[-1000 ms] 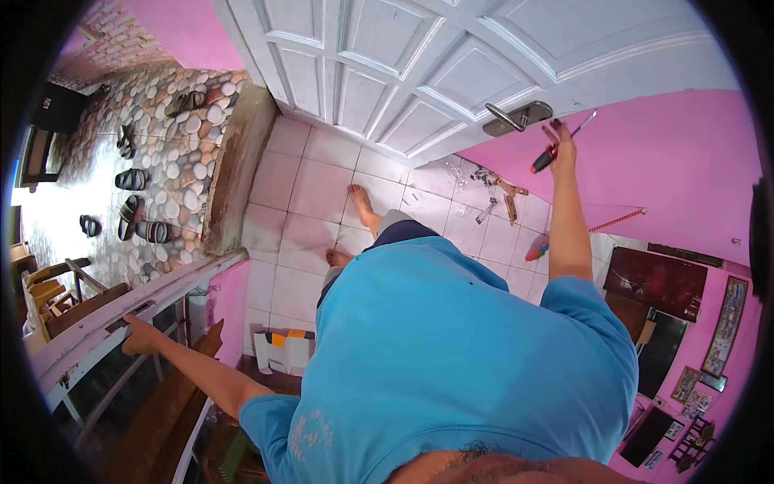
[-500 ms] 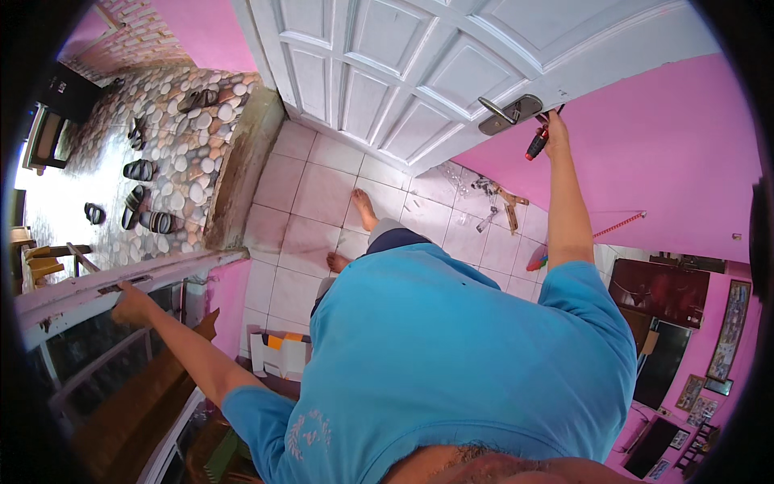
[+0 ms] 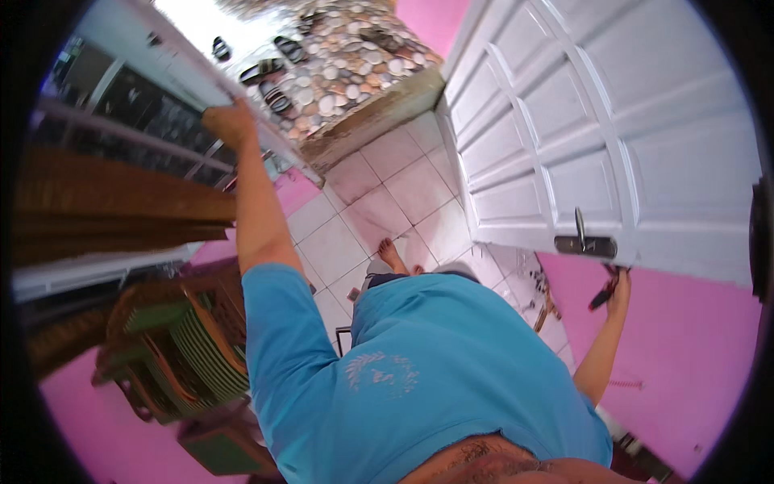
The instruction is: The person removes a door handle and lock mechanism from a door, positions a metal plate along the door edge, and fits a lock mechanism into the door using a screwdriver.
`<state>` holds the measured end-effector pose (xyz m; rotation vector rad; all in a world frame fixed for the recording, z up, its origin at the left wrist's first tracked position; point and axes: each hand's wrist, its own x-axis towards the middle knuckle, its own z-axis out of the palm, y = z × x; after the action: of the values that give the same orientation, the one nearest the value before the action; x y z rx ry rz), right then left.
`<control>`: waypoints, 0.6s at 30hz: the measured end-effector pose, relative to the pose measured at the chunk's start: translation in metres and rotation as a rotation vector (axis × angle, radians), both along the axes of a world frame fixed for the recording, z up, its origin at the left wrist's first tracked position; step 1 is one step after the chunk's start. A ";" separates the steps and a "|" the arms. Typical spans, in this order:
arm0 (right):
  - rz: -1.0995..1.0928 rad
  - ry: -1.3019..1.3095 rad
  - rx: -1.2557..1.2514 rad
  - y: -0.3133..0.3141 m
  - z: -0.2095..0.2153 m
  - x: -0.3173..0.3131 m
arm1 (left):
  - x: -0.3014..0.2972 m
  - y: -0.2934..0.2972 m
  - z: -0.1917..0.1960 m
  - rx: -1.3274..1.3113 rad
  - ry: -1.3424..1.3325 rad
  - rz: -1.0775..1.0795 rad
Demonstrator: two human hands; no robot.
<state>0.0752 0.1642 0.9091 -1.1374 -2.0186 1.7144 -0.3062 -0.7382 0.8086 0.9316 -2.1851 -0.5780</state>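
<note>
At the upper left my left hand (image 3: pixel 230 125) is against the white door frame (image 3: pixel 187 74), its fingers bent at the edge. On the right, my right hand (image 3: pixel 619 294) is closed on a screwdriver (image 3: pixel 601 297) with a black and red handle. It is close to the lower edge of the white panelled door (image 3: pixel 556 137), just below the lever handle (image 3: pixel 580 230) on its dark metal plate. The screwdriver's tip cannot be made out.
Loose metal parts (image 3: pixel 542 294) lie on the tiled floor (image 3: pixel 343 234) beside the pink wall. Several sandals (image 3: pixel 274 97) rest on the pebble-patterned ground past a raised sill (image 3: pixel 371 121). A carved wooden chair (image 3: pixel 193 339) with green slats stands at the left.
My view has turned left, so the door and my right hand appear lower and farther right. My left hand stays at the door frame, and the screwdriver remains in my right hand.
</note>
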 end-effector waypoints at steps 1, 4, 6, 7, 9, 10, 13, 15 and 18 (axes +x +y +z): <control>0.048 0.004 0.003 -0.013 0.001 -0.002 | 0.002 -0.005 0.003 -0.001 0.011 0.006; -0.088 0.070 0.248 -0.062 0.005 -0.010 | 0.017 -0.017 0.002 -0.070 0.035 0.034; -0.142 0.179 0.156 -0.078 0.012 -0.018 | 0.014 -0.011 0.005 -0.068 0.077 0.034; -0.212 0.277 0.045 -0.093 0.011 -0.029 | 0.014 -0.013 0.011 -0.053 0.070 0.047; -0.097 0.217 0.021 -0.131 0.018 -0.035 | 0.020 -0.010 0.017 -0.015 0.043 0.058; -0.008 0.177 0.033 -0.143 0.019 -0.038 | 0.018 -0.007 0.020 -0.021 0.067 0.062; 0.253 0.049 0.068 -0.169 0.019 -0.042 | 0.022 0.012 0.038 0.034 0.077 0.046; 0.440 -0.033 0.093 -0.167 0.021 -0.052 | 0.026 0.017 0.040 -0.006 0.069 0.061; 0.505 0.134 0.234 -0.110 -0.035 -0.046 | 0.021 0.043 0.062 -0.059 0.074 0.077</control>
<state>0.0294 0.0539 0.8741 -0.4476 -2.4799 1.6377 -0.2853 -0.6949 0.8706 0.9443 -2.0798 -0.5002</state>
